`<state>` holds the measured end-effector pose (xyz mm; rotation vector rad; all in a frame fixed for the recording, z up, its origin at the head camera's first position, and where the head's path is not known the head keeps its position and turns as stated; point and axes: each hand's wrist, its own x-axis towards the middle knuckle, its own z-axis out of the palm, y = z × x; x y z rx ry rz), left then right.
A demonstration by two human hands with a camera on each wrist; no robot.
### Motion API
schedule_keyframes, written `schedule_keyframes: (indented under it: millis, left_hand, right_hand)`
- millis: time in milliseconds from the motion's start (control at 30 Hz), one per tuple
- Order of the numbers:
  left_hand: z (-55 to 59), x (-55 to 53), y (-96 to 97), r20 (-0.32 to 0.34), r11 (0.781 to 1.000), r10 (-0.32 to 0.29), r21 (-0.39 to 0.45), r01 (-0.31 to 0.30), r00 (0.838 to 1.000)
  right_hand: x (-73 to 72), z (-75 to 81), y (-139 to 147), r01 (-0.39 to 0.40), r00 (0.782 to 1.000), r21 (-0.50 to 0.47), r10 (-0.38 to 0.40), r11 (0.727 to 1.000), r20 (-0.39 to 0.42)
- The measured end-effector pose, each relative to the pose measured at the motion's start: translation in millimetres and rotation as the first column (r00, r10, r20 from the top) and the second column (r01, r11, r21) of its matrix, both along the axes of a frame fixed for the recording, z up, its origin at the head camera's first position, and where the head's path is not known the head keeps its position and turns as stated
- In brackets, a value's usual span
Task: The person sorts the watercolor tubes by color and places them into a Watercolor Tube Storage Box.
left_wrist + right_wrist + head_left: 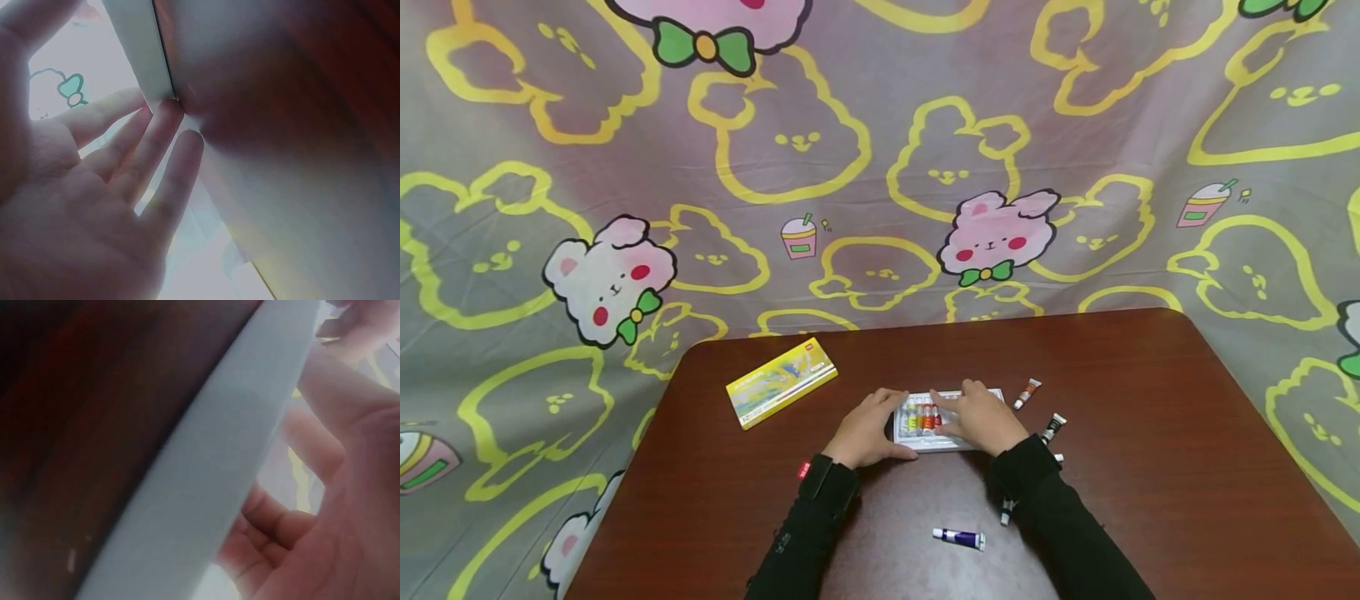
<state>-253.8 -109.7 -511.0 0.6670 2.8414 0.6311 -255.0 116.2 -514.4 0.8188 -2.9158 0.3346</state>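
Note:
A shallow white tray lies on the table, holding a row of paint tubes in yellow, green, orange and red. My left hand rests against its left end, thumb near the front corner and fingers toward the back corner. In the left wrist view, fairly straight fingers touch the white tray edge. Over the tray's right part lies my right hand, index finger and thumb reaching toward the red tubes. It hides the tubes beneath. The right wrist view shows the tray's side beside this hand.
A yellow paint box lies at the back left. Right of the tray are an orange-brown tube and a black tube. Another tube sits partly under my right sleeve. Nearer me is a purple tube. A patterned cloth hangs behind.

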Motion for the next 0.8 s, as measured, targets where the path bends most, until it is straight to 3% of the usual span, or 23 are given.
schedule_keyframes:
  millis: [433, 633, 800]
  left_hand:
    - [2.0, 2.0, 1.1, 0.013, 1.000, -0.001, 0.011, 0.000, 1.000]
    - [1.9, 0.8, 0.8, 0.004, 1.000, -0.003, 0.010, 0.003, 1.000]
    - [1.4, 1.5, 0.0, 0.006, 1.000, -0.002, 0.012, 0.002, 1.000]
  right_hand:
    - [2.3, 3.5, 6.5, -0.007, 0.996, 0.019, 0.006, 1.000, 0.087]
    - [5.5, 20.8, 16.0, 0.050, 0.986, -0.094, -0.034, 0.994, 0.165]
    - [14.5, 31.5, 22.2, 0.037, 0.990, -0.141, -0.016, 0.989, 0.142]
